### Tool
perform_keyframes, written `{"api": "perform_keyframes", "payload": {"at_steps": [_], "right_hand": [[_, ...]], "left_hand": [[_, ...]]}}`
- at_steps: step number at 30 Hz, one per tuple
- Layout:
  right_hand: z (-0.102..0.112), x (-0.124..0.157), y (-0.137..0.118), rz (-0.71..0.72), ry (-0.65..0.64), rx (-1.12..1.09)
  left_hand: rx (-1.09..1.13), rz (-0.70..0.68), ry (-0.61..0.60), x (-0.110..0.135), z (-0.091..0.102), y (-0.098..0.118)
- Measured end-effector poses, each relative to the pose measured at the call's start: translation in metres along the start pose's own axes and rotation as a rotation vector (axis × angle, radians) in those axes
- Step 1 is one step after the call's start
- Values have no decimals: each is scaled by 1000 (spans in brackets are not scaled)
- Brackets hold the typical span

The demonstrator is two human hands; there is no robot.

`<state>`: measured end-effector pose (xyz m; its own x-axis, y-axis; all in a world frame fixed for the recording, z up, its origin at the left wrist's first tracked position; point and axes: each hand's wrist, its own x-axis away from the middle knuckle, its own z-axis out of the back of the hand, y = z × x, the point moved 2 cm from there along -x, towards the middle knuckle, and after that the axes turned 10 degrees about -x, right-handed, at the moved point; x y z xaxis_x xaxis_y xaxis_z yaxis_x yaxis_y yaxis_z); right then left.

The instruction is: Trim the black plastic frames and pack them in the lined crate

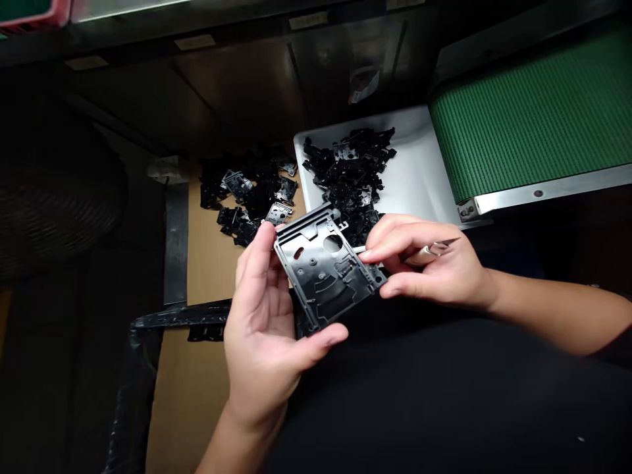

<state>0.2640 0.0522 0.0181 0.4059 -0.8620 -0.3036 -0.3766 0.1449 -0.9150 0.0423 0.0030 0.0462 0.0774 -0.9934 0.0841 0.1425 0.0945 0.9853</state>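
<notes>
My left hand (269, 322) grips a black moulded plastic plate (326, 276) by its left and lower edges, fingers behind and thumb in front. The plate is tilted; it has a round hole, a small slot and raised ribs. My right hand (424, 260) is closed, its thumb and forefinger at the plate's right edge. A small tool with a pale handle and a pointed metal tip (447, 244) lies tucked in that hand, tip facing right, away from the plate. Curled fingers hide part of the tool, so its exact kind is unclear.
Behind the hands, a white tray (417, 158) bears a heap of black plastic parts (350, 171). More such parts (247, 187) lie on brown cardboard (207, 270) at left. A green conveyor belt (538, 112) runs at upper right. A dark fan (54, 145) stands far left.
</notes>
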Motion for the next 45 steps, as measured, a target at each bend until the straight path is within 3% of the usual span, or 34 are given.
{"api": "perform_keyframes", "payload": {"at_steps": [6,8,13,22,37,45], "right_hand": [[-1,-15,-17,-200,131,77],[-5,-24,-21,-269,105,127],[-16,-44,-29,-231,-79,294],[-23,-48,-20,-214,-100,378],[-22,-45,-19,-230,-90,352],[-6,-35,-29,-278,-92,157]], "left_hand": [[-74,-66,42,-1,2,1],[-100,-87,52,-2,0,1],[-245,-241,72,-3,-1,-5],[-393,-362,104,-4,-5,-12],[-376,-289,98,-3,-6,-16],[-312,-298,87,1,-5,-5]]}}
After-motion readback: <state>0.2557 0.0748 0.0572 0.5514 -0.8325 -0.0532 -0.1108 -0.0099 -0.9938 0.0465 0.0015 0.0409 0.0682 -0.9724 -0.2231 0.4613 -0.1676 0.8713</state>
